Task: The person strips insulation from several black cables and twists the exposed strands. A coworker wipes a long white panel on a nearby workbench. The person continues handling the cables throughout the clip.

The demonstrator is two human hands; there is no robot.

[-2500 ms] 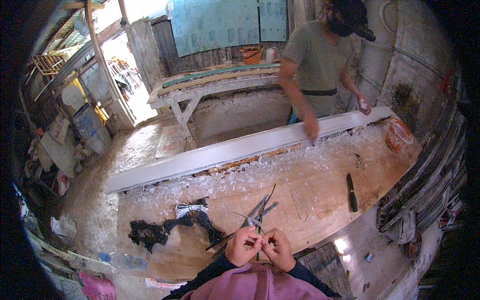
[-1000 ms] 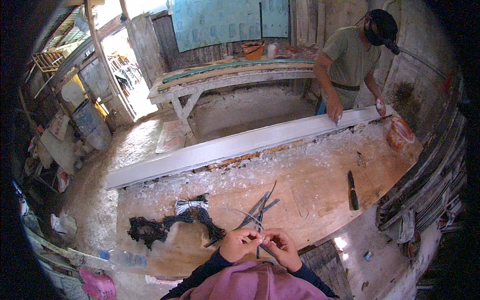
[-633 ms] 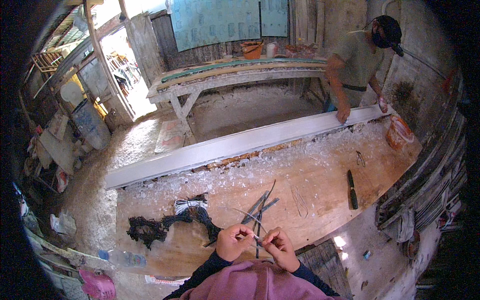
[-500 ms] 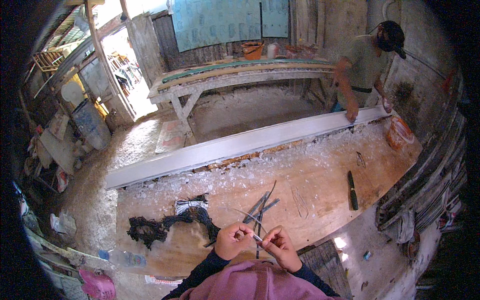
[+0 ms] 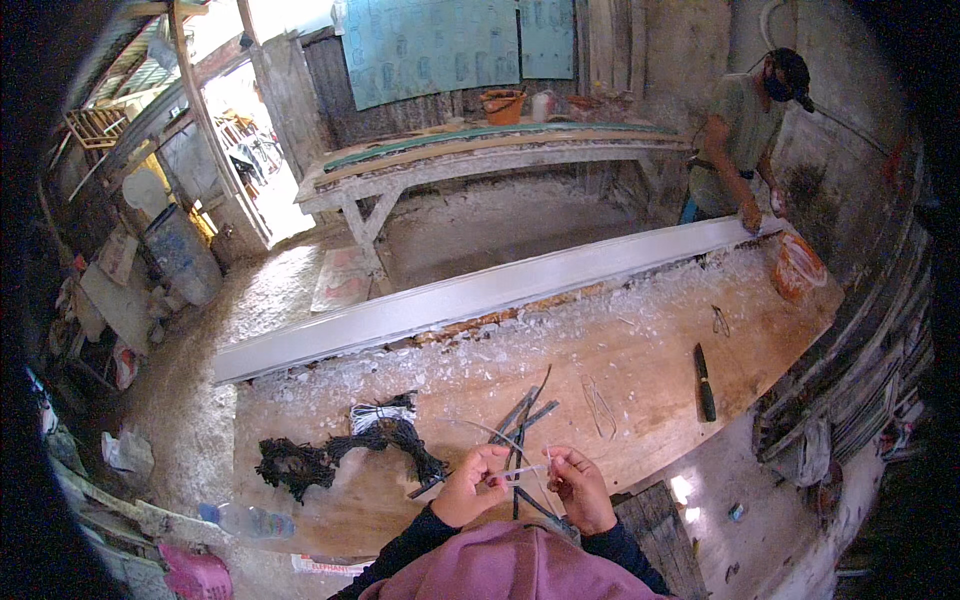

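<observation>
Above the near edge of the wooden table, my left hand [image 5: 468, 490] pinches a thin pale strip [image 5: 522, 472] between thumb and fingertips. My right hand [image 5: 582, 490] is closed on the other end, so the strip spans the short gap between them. Its material is too small to make out. Several dark flat strips [image 5: 524, 412] lie crossed just beyond and partly under the hands. To the left rest a black cord bundle [image 5: 296, 464], another black bundle [image 5: 402, 440] and a white cord bundle [image 5: 382, 412].
A dark knife [image 5: 704, 382] and a thin cord loop [image 5: 600, 408] lie right of my hands. White flakes cover the table's far side along a long white moulding [image 5: 480, 290]. An orange bucket [image 5: 797, 268] stands by a co-worker [image 5: 740, 150]. A plastic bottle [image 5: 245, 520] is at lower left.
My hands have moved apart, and the pale strip now stretches between them. The co-worker's hand has slid right along the white moulding.
</observation>
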